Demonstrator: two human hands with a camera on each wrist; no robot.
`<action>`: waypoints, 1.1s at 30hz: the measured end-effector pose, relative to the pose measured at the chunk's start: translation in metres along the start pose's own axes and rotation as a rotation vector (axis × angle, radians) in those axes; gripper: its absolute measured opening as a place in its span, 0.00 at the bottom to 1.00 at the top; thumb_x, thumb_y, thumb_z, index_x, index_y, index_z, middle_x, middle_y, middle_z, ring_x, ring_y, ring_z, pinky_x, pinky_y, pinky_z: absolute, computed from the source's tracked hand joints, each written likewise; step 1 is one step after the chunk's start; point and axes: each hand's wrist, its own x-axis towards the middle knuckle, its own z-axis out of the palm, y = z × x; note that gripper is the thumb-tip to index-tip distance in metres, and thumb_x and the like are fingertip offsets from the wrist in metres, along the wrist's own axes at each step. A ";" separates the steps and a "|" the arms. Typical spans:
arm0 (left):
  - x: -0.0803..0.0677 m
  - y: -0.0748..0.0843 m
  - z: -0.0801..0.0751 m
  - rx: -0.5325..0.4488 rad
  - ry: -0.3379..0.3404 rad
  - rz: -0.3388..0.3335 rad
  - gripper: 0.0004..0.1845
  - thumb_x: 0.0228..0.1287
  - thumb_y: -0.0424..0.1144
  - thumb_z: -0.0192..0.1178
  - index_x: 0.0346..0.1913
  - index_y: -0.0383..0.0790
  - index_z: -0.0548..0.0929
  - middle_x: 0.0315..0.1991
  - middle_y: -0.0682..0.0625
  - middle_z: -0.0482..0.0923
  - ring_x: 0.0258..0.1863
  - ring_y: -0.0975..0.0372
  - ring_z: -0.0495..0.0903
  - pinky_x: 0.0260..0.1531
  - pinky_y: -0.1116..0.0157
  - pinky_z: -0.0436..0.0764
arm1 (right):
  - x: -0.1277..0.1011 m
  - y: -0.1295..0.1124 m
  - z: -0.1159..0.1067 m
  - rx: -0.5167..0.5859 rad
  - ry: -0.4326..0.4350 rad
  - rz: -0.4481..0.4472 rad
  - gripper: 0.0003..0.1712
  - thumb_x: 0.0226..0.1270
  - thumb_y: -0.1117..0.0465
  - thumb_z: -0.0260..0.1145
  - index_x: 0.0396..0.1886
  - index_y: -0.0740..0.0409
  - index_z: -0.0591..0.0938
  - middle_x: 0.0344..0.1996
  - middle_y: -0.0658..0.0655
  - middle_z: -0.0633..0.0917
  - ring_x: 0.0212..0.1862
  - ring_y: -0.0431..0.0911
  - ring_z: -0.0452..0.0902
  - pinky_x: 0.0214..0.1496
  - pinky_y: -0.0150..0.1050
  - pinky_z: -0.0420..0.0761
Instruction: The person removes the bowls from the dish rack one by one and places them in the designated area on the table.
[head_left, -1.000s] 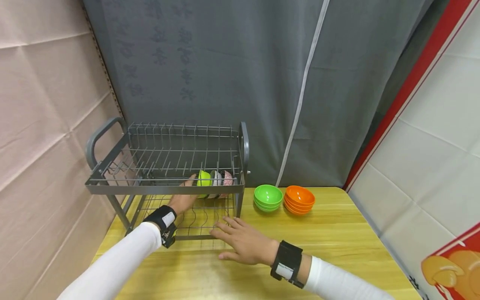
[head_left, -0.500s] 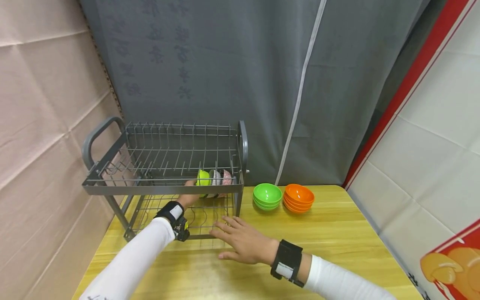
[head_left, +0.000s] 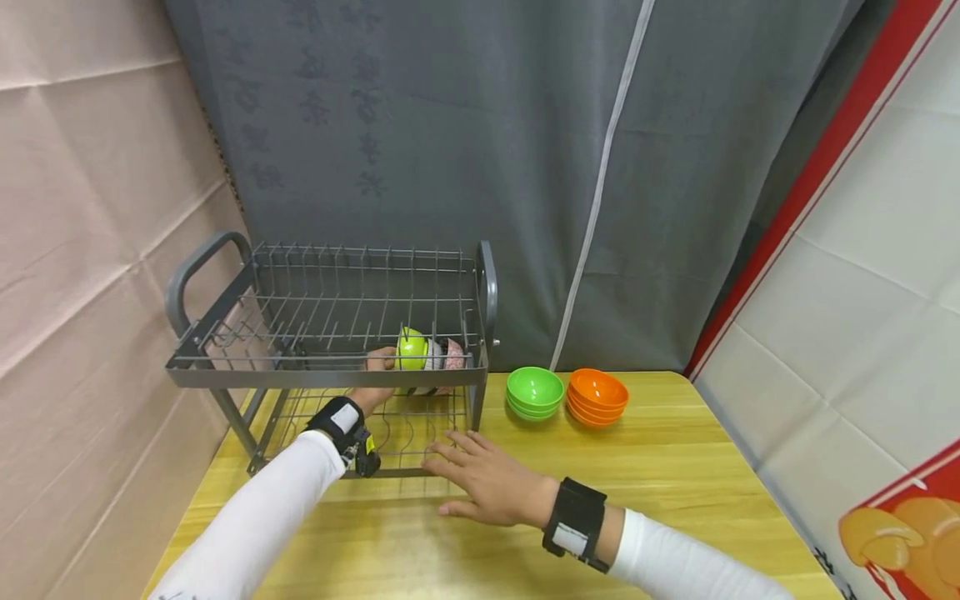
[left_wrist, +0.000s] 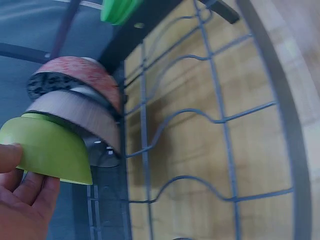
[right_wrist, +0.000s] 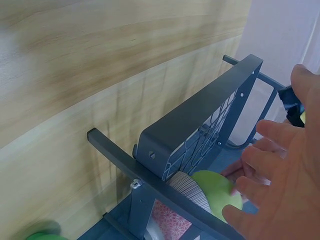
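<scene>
My left hand [head_left: 380,360] reaches into the grey two-tier dish rack [head_left: 330,379], behind the upper tier's front bar. It pinches a lime-green bowl [left_wrist: 47,150], thumb on the outer wall and fingers curled under the rim. Right beside that bowl, a grey striped bowl [left_wrist: 75,110] and a pink patterned bowl [left_wrist: 82,72] stand on edge in a row. The rack's wires partly cover all of them in the head view. My right hand [head_left: 495,483] is spread palm down by the rack's front right corner, holding nothing.
Right of the rack, stacked green bowls [head_left: 535,392] stand on the wooden table [head_left: 675,467], next to stacked orange bowls [head_left: 598,396]. A grey curtain [head_left: 420,150] hangs behind, and a pale cloth wall [head_left: 97,250] borders the left.
My left forearm has shifted right and inward. Over the last half second the lime-green bowl has risen slightly and tilted in my left hand. My right hand has stayed put.
</scene>
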 end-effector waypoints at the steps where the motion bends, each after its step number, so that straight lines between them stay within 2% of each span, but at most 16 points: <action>1: 0.001 0.000 -0.002 -0.005 0.007 0.008 0.24 0.72 0.28 0.46 0.69 0.22 0.69 0.69 0.25 0.68 0.68 0.37 0.71 0.67 0.48 0.77 | 0.000 0.000 -0.001 -0.002 0.001 -0.002 0.39 0.77 0.31 0.44 0.80 0.42 0.61 0.80 0.52 0.61 0.81 0.56 0.54 0.81 0.57 0.61; 2: 0.003 -0.001 -0.004 -0.004 0.020 0.013 0.24 0.72 0.29 0.49 0.68 0.24 0.71 0.68 0.26 0.69 0.68 0.37 0.72 0.66 0.47 0.77 | 0.000 0.000 -0.001 -0.004 0.003 -0.005 0.39 0.77 0.31 0.44 0.79 0.42 0.61 0.80 0.52 0.62 0.81 0.56 0.55 0.81 0.57 0.61; 3: 0.002 -0.001 -0.007 0.085 0.023 0.041 0.24 0.71 0.29 0.50 0.68 0.24 0.71 0.68 0.27 0.70 0.68 0.36 0.71 0.67 0.44 0.76 | 0.000 -0.001 -0.002 -0.008 0.003 -0.007 0.39 0.77 0.31 0.44 0.79 0.42 0.61 0.80 0.51 0.62 0.81 0.56 0.55 0.81 0.56 0.61; 7: -0.003 0.002 -0.018 0.042 -0.022 0.062 0.25 0.73 0.31 0.51 0.68 0.21 0.68 0.69 0.24 0.67 0.69 0.33 0.69 0.67 0.41 0.74 | -0.001 -0.001 -0.003 -0.017 0.012 -0.010 0.38 0.77 0.31 0.44 0.79 0.42 0.62 0.79 0.52 0.64 0.81 0.56 0.56 0.81 0.56 0.62; 11: -0.016 0.009 -0.022 0.034 -0.062 0.023 0.27 0.77 0.35 0.48 0.71 0.20 0.64 0.72 0.23 0.62 0.73 0.35 0.64 0.71 0.42 0.70 | -0.001 -0.001 -0.003 -0.017 0.021 -0.011 0.38 0.77 0.32 0.45 0.79 0.42 0.62 0.79 0.52 0.64 0.81 0.56 0.56 0.80 0.56 0.63; 13: -0.024 0.015 -0.020 0.078 -0.039 0.029 0.25 0.78 0.33 0.44 0.69 0.19 0.65 0.72 0.24 0.62 0.73 0.35 0.63 0.72 0.42 0.68 | -0.002 -0.001 -0.004 -0.018 0.020 -0.009 0.38 0.77 0.32 0.45 0.79 0.42 0.62 0.79 0.51 0.64 0.81 0.56 0.55 0.81 0.56 0.62; 16: -0.035 0.022 -0.017 0.204 -0.015 0.058 0.23 0.79 0.31 0.39 0.66 0.18 0.69 0.68 0.24 0.66 0.71 0.35 0.66 0.71 0.42 0.70 | -0.002 -0.001 -0.004 -0.021 0.017 -0.011 0.38 0.77 0.32 0.44 0.79 0.42 0.62 0.79 0.51 0.63 0.81 0.55 0.55 0.81 0.55 0.62; 18: -0.041 0.024 -0.014 0.284 0.017 0.113 0.22 0.76 0.28 0.39 0.63 0.18 0.73 0.65 0.24 0.71 0.68 0.35 0.69 0.69 0.42 0.72 | -0.002 -0.001 -0.004 -0.015 0.015 -0.012 0.38 0.77 0.32 0.45 0.79 0.43 0.61 0.80 0.52 0.63 0.81 0.55 0.55 0.81 0.55 0.62; 20: -0.048 0.025 -0.013 0.325 0.027 0.127 0.21 0.76 0.29 0.42 0.64 0.20 0.73 0.64 0.25 0.73 0.66 0.35 0.71 0.69 0.42 0.72 | -0.002 0.000 -0.004 -0.006 0.015 -0.013 0.38 0.77 0.33 0.47 0.79 0.43 0.61 0.80 0.52 0.62 0.81 0.55 0.55 0.81 0.56 0.62; 22: -0.054 0.027 -0.012 0.309 0.040 0.150 0.20 0.75 0.28 0.46 0.64 0.21 0.74 0.63 0.26 0.74 0.66 0.36 0.72 0.68 0.41 0.72 | -0.003 0.000 -0.004 0.008 0.015 -0.012 0.38 0.77 0.33 0.48 0.80 0.43 0.61 0.80 0.52 0.62 0.81 0.56 0.54 0.81 0.57 0.61; 24: -0.059 0.028 -0.012 0.277 0.048 0.144 0.20 0.76 0.30 0.49 0.65 0.23 0.74 0.63 0.27 0.75 0.65 0.36 0.74 0.67 0.41 0.73 | -0.003 0.001 -0.004 0.021 0.021 -0.014 0.38 0.77 0.33 0.48 0.80 0.44 0.61 0.80 0.53 0.62 0.81 0.56 0.53 0.81 0.57 0.61; 27: -0.067 0.030 -0.013 0.248 0.054 0.142 0.16 0.77 0.31 0.50 0.60 0.27 0.78 0.55 0.29 0.79 0.56 0.39 0.79 0.57 0.44 0.80 | -0.004 0.003 -0.006 0.031 0.026 -0.015 0.39 0.77 0.31 0.44 0.80 0.44 0.61 0.80 0.53 0.62 0.81 0.57 0.54 0.81 0.58 0.61; 31: -0.079 0.034 -0.014 0.246 0.076 0.156 0.16 0.76 0.31 0.53 0.61 0.29 0.77 0.53 0.30 0.80 0.51 0.40 0.81 0.50 0.45 0.82 | -0.006 0.004 -0.009 0.034 0.032 -0.014 0.40 0.77 0.31 0.43 0.80 0.44 0.61 0.80 0.53 0.62 0.81 0.58 0.55 0.81 0.57 0.61; 33: -0.084 0.034 -0.014 0.228 0.085 0.164 0.19 0.75 0.30 0.54 0.65 0.30 0.75 0.42 0.30 0.80 0.45 0.38 0.81 0.45 0.49 0.82 | -0.007 0.005 -0.011 0.035 0.029 -0.011 0.40 0.77 0.31 0.43 0.80 0.44 0.61 0.80 0.54 0.62 0.81 0.58 0.54 0.81 0.57 0.60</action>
